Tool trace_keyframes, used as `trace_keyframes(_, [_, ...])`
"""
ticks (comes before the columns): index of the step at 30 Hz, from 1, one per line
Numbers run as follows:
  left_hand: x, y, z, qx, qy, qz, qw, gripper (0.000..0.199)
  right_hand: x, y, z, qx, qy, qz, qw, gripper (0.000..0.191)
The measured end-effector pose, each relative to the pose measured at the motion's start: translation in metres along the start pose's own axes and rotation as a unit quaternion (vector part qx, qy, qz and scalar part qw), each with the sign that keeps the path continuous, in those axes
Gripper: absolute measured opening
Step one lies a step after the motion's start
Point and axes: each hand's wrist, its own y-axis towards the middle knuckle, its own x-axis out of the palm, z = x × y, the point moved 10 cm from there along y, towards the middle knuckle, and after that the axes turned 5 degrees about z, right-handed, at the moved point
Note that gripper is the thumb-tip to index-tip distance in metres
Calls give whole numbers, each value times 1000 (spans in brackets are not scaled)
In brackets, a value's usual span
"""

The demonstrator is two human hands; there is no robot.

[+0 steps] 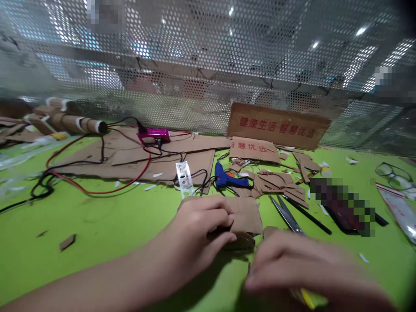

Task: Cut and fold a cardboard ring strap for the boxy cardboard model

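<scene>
My left hand point(203, 232) is closed on a folded piece of brown cardboard point(245, 214), thumb below and fingers on top. This piece is held just above the green table and has a ragged lower edge. To its right my right hand point(292, 264) is blurred by motion, its fingers bent around a smaller piece of cardboard point(270, 232) that is mostly hidden. Scissors point(287, 216) lie with their blades apart just beyond the right hand, which covers part of them. A yellow object point(308, 299) shows under that hand.
A blue glue gun point(227, 180) lies beyond the hands among cardboard scraps point(276, 182). Behind are a purple power block point(154, 135), a red cable point(97, 192) and large cardboard sheets point(162, 169). A perforated metal screen point(182, 82) bounds the back. Glasses point(394, 173) lie far right.
</scene>
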Motion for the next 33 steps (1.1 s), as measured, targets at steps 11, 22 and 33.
trace_keyframes(11, [2, 2, -3, -16, -20, -18, 1000, 14, -8, 39, 29, -142, 63, 0, 988, 13])
trace_keyframes(22, [4, 1, -8, -15, -21, -9, 1000, 17, -10, 40, 35, -163, 99, 33, 981, 14])
trace_keyframes(33, [9, 2, -6, -3, 12, -54, 998, 17, -6, 31, 21, -198, -67, 36, 977, 13])
